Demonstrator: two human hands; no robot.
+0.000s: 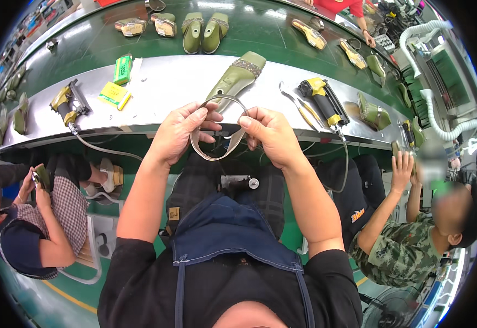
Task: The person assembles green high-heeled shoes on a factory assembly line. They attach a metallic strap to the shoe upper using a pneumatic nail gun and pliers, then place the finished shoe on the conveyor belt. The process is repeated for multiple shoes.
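A thin olive-beige strap (218, 159), bent into a loop, hangs between my two hands over the near edge of the bench. My left hand (183, 131) pinches its left side between thumb and fingers. On the other side my right hand (274, 136) grips it, thumb on top. Just beyond the loop, an olive green sandal (237, 76) with a glittery band lies at a slant on the metal ledge, its heel end toward my hands and partly covered by the strap.
A yellow-black air stapler (66, 106) with a hose lies left, another air stapler (326, 101) right beside pliers (305, 112). A green box (122, 69) and yellow box (114, 95) sit left. Green sandals (192, 34) stand on the green belt (271, 41). Co-workers sit on both sides.
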